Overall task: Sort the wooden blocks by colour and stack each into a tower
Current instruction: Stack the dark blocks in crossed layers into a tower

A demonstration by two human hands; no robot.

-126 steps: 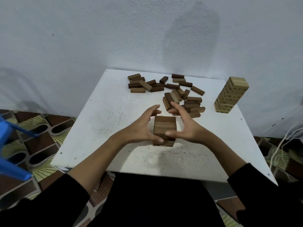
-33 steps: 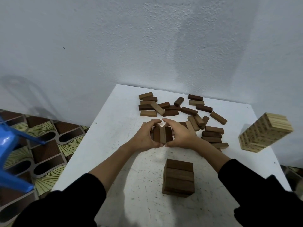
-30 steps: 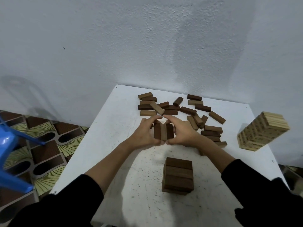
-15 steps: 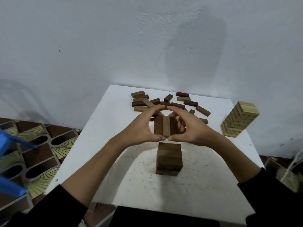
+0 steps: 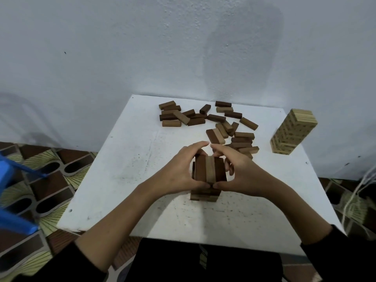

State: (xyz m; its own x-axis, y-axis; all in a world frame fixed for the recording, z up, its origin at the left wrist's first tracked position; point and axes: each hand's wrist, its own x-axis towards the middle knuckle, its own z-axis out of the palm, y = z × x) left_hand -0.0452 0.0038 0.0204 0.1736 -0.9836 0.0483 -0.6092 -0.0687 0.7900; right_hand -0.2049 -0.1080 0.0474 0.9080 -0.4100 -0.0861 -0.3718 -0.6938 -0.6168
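Brown blocks (image 5: pixel 209 171), pale tower (image 5: pixel 293 132), white table (image 5: pixel 126 163).

No words or numbers to read here.

The light block tower (image 5: pixel 293 132) at the right side of the white table (image 5: pixel 126 180) has small dark marks on its sides, but they are too small and blurry to read. The brown blocks (image 5: pixel 209 169) show only plain wood. The wall (image 5: pixel 122 47) has no sign or label on it.
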